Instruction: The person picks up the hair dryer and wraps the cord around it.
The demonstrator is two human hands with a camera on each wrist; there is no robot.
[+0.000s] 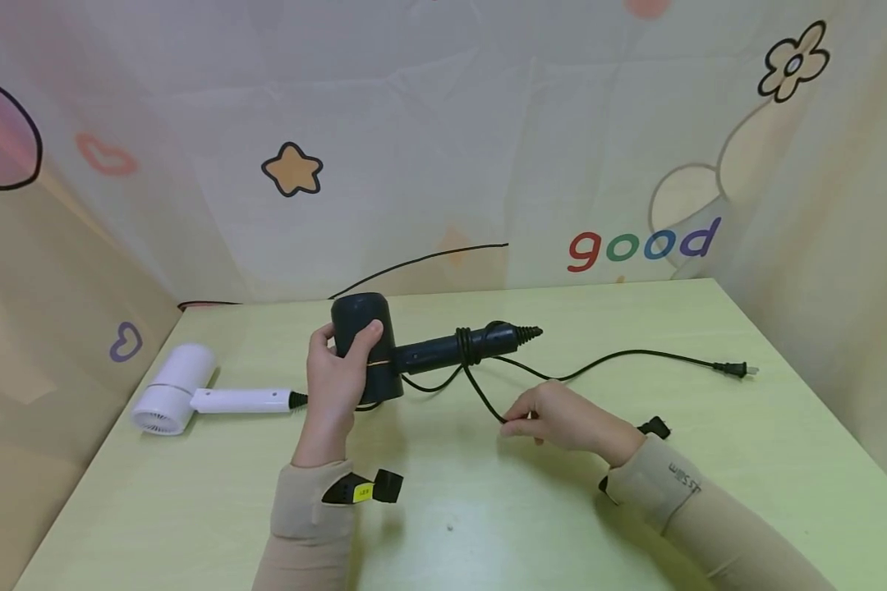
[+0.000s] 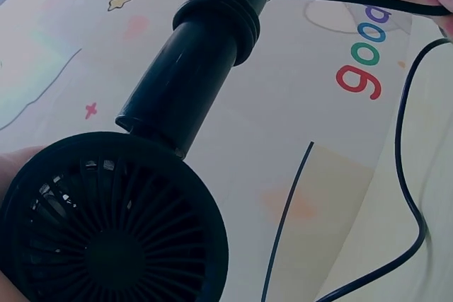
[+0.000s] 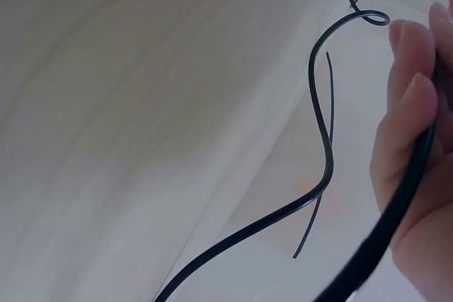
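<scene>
My left hand [image 1: 334, 373] grips the head of a dark hair dryer [image 1: 429, 353], thumb across its front, holding it above the table with the handle pointing right. Several turns of black cord [image 1: 467, 346] wrap round the handle. From the wrap a stretch of cord runs down to my right hand [image 1: 562, 417], which pinches it between thumb and fingers. In the left wrist view the round vented end [image 2: 113, 224] of the dryer faces the camera. The right wrist view shows the cord [image 3: 382, 235] passing through the curled fingers [image 3: 407, 114].
A white hair dryer [image 1: 173, 390] lies at the table's left, its handle towards the left hand. Loose black cord [image 1: 636, 352] trails over the table [image 1: 443, 525] to a two-pin plug [image 1: 732, 369] at the right. A printed curtain [image 1: 443, 148] hangs behind and on both sides.
</scene>
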